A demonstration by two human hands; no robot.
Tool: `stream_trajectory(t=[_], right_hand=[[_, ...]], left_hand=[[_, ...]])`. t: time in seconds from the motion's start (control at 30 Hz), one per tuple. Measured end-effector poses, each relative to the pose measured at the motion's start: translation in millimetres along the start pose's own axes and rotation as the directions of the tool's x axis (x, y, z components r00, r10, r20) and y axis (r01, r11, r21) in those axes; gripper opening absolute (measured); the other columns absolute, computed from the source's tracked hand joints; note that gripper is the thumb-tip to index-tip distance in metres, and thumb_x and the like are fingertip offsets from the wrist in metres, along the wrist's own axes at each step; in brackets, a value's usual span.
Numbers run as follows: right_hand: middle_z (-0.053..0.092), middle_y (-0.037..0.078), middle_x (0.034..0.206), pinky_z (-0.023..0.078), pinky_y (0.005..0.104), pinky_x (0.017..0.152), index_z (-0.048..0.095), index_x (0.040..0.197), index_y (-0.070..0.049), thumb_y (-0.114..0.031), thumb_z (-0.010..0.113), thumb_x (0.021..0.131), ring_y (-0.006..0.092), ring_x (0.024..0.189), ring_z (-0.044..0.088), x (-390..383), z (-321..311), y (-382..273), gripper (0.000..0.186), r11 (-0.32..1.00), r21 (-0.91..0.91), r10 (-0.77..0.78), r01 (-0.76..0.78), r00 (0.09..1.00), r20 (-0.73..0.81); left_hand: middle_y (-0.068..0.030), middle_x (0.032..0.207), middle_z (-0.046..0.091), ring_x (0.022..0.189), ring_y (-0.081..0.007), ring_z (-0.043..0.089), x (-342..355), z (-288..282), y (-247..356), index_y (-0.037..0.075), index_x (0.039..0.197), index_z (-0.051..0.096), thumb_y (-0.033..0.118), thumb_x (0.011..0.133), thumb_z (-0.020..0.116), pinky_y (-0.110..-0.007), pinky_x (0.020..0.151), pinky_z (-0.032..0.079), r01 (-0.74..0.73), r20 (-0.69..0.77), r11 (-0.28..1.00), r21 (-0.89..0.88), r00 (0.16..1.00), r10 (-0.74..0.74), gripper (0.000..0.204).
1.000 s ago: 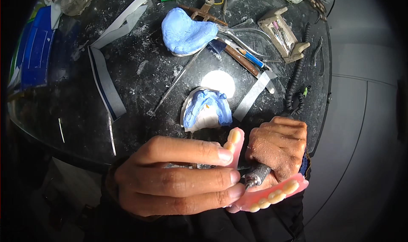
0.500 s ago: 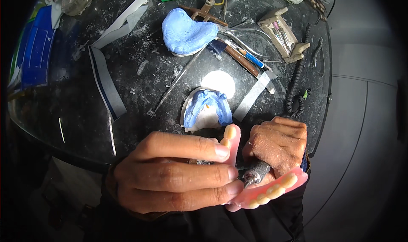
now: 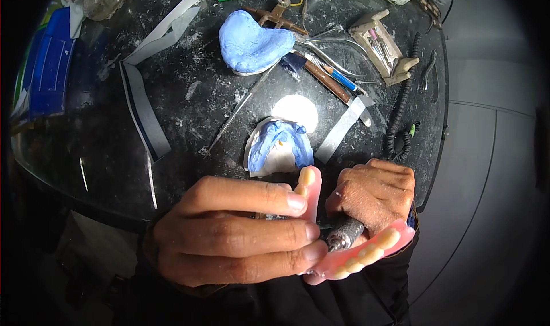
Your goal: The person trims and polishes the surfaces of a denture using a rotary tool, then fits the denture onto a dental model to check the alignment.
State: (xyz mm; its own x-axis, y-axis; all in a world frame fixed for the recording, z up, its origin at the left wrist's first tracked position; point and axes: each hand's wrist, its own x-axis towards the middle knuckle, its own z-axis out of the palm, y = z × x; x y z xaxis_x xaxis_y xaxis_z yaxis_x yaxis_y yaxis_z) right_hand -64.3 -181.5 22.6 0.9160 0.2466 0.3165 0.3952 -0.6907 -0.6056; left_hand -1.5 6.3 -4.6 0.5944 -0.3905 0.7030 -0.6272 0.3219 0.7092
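Observation:
In front of my body, my left hand (image 3: 240, 231) grips a horseshoe-shaped denture (image 3: 366, 258) with a pink base and cream teeth. Its fingers lie across the front of the arch and hide that part. My right hand (image 3: 375, 197) is closed around a dark, knurled rotary handpiece (image 3: 345, 233). The handpiece's tip points left into the inner side of the arch, close to my left fingertips; whether it touches the pink base is hidden. Just beyond my hands stands a white plaster dental cast (image 3: 279, 157) with a blue, horseshoe-shaped layer on it.
Farther back lie a blue moulded block (image 3: 252, 42), pliers (image 3: 338, 54), a brown-handled knife (image 3: 326, 79) and a thin metal tool (image 3: 240, 111). A bur holder (image 3: 381, 48) and coiled cord (image 3: 395, 125) are at right. Paper strips (image 3: 146, 114) and a blue box (image 3: 51, 62) sit left.
The denture has shifted very slightly to the left and tilted a little in my left hand. Both hands keep their grips, and the things on the table have stayed put.

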Motion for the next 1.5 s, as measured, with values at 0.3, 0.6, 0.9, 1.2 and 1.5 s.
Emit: stream_trajectory(t=[0.3,0.6,0.9,1.2,1.5], right_hand=[[0.046,-0.002,0.050,0.026,0.0268,0.038,0.047,0.058,-0.012,-0.051,0.080,0.042,0.0142,0.037,0.043,7.6,-7.4,-6.6,0.053,0.997,-0.043,0.063,-0.062,0.998,0.029],[0.048,-0.001,0.052,0.028,0.0275,0.039,0.049,0.059,-0.011,-0.056,0.081,0.035,0.0159,0.040,0.046,5.0,-11.0,-3.4,0.060,0.999,-0.034,0.040,-0.038,0.997,0.069],[0.056,0.004,0.061,0.035,0.0255,0.037,0.058,0.068,-0.006,-0.055,0.067,0.056,0.0155,0.046,0.056,3.3,-9.4,3.0,0.051,0.998,-0.062,-0.027,0.032,0.996,0.087],[0.046,0.002,0.046,0.025,0.0269,0.038,0.052,0.053,-0.008,-0.058,0.067,0.060,0.0171,0.036,0.047,3.7,-8.1,10.2,0.053,0.991,-0.044,-0.127,0.128,0.992,0.027],[0.050,0.003,0.048,0.027,0.0265,0.039,0.055,0.055,-0.008,-0.063,0.066,0.062,0.0171,0.038,0.050,9.4,-10.6,11.4,0.057,0.988,-0.036,-0.145,0.148,0.986,0.086]], left_hand=[[0.0060,0.072,0.055,0.076,-0.0117,0.055,-1.8,12.9,-4.4,0.018,0.072,0.060,-0.001,0.058,0.084,-0.017,0.060,0.045,0.007,-0.125,0.993,0.117,0.992,0.008,0.033],[0.0061,0.075,0.056,0.076,-0.0116,0.056,0.3,9.5,-2.3,0.018,0.074,0.061,-0.003,0.061,0.083,-0.016,0.062,0.046,0.022,-0.064,0.988,0.156,0.998,-0.012,0.034],[-0.0018,0.093,0.067,0.095,-0.0192,0.061,-2.1,1.0,4.0,0.004,0.086,0.071,0.007,0.071,0.075,-0.022,0.079,0.053,0.043,-0.014,0.999,-0.010,0.999,-0.043,0.016],[-0.0025,0.093,0.068,0.095,-0.0192,0.062,3.3,5.0,-1.3,0.004,0.085,0.071,0.008,0.069,0.076,-0.022,0.079,0.054,-0.050,-0.014,0.999,0.000,0.999,0.050,0.018],[0.0060,0.075,0.063,0.078,-0.0113,0.059,8.1,6.7,-0.9,0.017,0.069,0.067,0.011,0.058,0.086,-0.017,0.065,0.050,-0.024,-0.017,0.997,0.075,1.000,0.026,0.023]])
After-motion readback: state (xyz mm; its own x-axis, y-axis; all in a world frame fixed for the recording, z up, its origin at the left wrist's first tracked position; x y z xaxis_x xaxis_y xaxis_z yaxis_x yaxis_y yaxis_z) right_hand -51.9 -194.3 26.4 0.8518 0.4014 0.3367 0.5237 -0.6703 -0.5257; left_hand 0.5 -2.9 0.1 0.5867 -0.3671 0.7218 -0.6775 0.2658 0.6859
